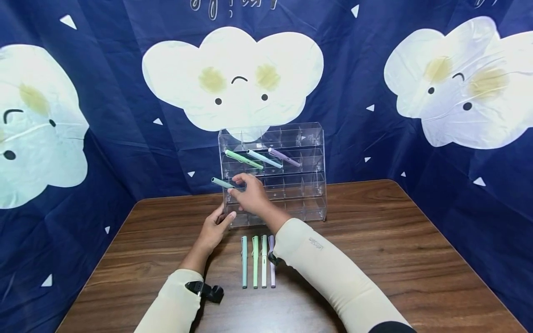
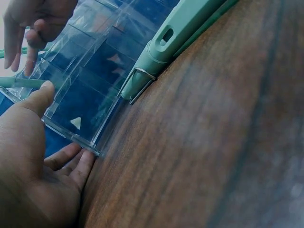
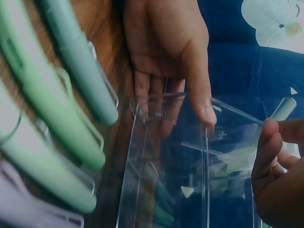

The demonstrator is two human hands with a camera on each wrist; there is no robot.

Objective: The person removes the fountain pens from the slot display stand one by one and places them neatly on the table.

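Slim teal-green pen (image 1: 220,182): pinched in your right hand (image 1: 252,195), long axis slanting down rightward at the left edge of the clear plastic tiered rack (image 1: 315,188). Your left hand (image 1: 211,233), lower, grips that rack.

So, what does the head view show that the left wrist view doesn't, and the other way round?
Only the head view shows pale sleeves and the purple pen in the rack. Only the left wrist view shows the oval slot in the nearest pen. Both show the rack, wooden table, left hand, and right hand with a green pen.
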